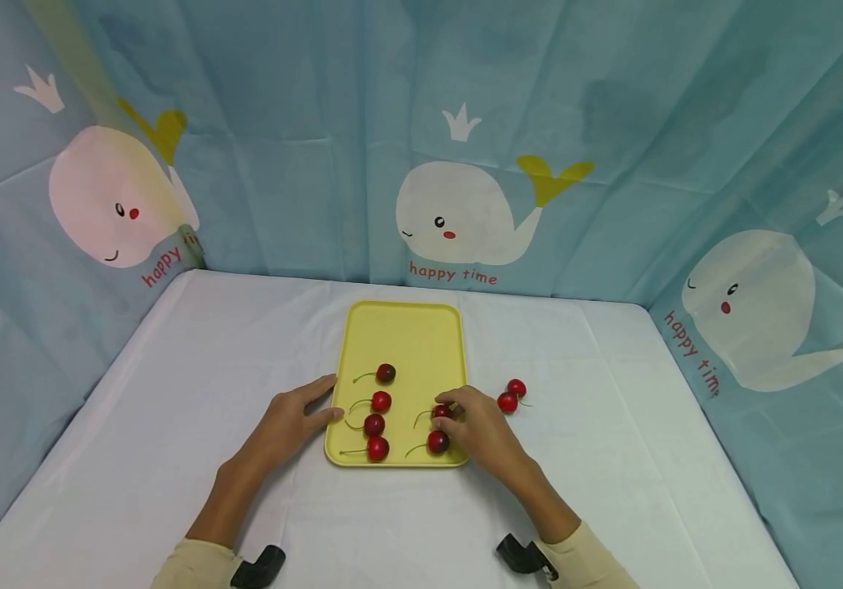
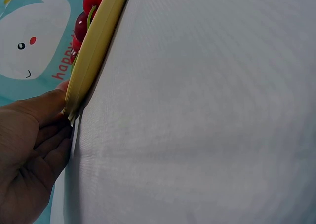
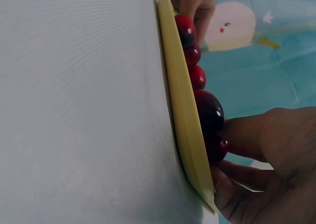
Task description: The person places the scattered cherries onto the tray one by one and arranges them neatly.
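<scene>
A yellow tray (image 1: 402,331) lies on a white-covered table. My left hand (image 1: 290,421) holds its left edge, thumb over the rim and fingers along the outside, as the left wrist view shows too. Over the tray's right side, my right hand (image 1: 486,429) pinches a red cherry (image 1: 439,412) between thumb and fingers, its green stem pointing left. Just below sits a darker cherry (image 1: 437,442), close to the thumb. Several stemmed cherries form a column left of the tray's middle, the topmost cherry (image 1: 386,374) being dark red. In the right wrist view, fingers partly hide the pinched cherry (image 3: 216,149).
Two more cherries (image 1: 508,402) lie on the white cloth (image 1: 590,442), right of the tray. Blue curtains (image 1: 289,188) with printed whales stand behind and at both sides of the table. A black wrist mount (image 1: 259,567) is on each sleeve.
</scene>
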Motion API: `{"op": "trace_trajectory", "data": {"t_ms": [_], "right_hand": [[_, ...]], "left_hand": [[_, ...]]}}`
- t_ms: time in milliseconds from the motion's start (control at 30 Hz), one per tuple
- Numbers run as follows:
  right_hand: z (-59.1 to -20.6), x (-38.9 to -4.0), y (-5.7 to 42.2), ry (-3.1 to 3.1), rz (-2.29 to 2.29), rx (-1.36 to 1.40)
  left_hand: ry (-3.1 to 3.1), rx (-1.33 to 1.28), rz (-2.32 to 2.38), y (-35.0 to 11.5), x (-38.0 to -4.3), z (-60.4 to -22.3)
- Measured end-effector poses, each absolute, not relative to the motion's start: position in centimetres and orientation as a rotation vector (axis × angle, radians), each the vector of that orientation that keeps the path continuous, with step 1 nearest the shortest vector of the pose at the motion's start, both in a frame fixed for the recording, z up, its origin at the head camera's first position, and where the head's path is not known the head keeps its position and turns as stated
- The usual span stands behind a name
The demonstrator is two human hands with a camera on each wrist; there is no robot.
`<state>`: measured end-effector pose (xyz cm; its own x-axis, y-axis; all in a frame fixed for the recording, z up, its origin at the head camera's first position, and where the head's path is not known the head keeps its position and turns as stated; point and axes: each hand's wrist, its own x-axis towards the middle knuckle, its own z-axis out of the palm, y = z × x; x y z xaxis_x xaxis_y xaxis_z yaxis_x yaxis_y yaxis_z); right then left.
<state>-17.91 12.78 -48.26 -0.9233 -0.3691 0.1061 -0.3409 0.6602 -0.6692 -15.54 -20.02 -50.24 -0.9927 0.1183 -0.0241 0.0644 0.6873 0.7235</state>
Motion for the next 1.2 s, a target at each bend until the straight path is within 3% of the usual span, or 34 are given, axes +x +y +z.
{"op": "trace_trajectory", "data": {"t_ms": [1200], "right_hand": [[-48.2, -17.0, 15.7, 2.875, -1.321, -0.560]], "left_hand": [[2.823, 0.135, 1.215, -20.0, -15.4, -50.4]]}}
